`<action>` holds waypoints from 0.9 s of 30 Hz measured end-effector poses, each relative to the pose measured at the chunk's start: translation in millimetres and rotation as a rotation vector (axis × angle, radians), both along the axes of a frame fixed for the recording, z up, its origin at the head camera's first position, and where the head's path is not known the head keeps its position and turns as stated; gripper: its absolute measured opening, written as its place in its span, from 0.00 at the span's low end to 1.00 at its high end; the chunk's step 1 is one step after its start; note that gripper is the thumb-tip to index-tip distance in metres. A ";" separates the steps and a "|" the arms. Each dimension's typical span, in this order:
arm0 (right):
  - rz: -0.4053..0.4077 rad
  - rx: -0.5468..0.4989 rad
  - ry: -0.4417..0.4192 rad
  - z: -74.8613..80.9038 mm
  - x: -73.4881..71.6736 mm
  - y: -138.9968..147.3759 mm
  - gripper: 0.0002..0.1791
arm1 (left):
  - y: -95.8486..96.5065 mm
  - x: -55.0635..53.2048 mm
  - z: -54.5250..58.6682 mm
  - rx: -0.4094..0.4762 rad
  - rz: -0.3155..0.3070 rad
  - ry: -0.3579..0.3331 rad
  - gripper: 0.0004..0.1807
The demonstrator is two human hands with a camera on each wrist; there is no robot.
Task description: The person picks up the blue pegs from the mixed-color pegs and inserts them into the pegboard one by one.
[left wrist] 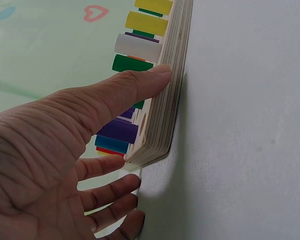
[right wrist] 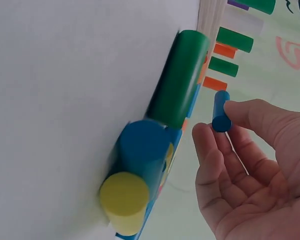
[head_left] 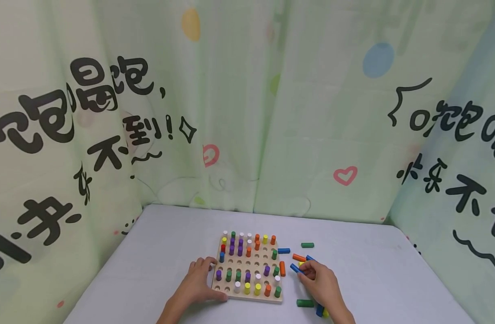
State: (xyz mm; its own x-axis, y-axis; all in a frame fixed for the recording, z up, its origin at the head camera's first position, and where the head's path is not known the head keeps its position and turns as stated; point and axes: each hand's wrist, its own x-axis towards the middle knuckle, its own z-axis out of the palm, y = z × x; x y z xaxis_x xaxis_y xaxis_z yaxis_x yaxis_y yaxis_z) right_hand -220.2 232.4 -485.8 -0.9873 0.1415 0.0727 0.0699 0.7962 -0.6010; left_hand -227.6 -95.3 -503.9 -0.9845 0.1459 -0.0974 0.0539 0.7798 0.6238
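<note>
A wooden pegboard (head_left: 247, 261) bears rows of coloured pegs: white, yellow, green, purple, orange, red and blue. Along its left side and front left corner rests my left hand (head_left: 197, 279). In the left wrist view that hand's straight thumb (left wrist: 145, 82) presses the board's layered edge (left wrist: 172, 100), the other fingers loosely bent at the corner. Right of the board, my right hand (head_left: 322, 283) pinches a blue peg (right wrist: 221, 112) between thumb and fingers, above the table and tilted. Loose orange, blue and yellow pegs lie beside it, partly covered by the hand.
A green peg (head_left: 307, 245) lies at the back right, another green peg (head_left: 305, 303) near the front. Blue and yellow pegs (right wrist: 125, 195) lie under the right wrist. An orange peg (head_left: 282, 269) and a blue peg (head_left: 283, 250) lie along the board's right edge. Curtains (head_left: 304, 135) surround the white table.
</note>
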 end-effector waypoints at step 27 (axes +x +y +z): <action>0.075 -0.268 0.098 15.4 -5.7 -48.6 0.07 | 0.5 -0.9 -1.7 0.009 0.002 -0.004 0.48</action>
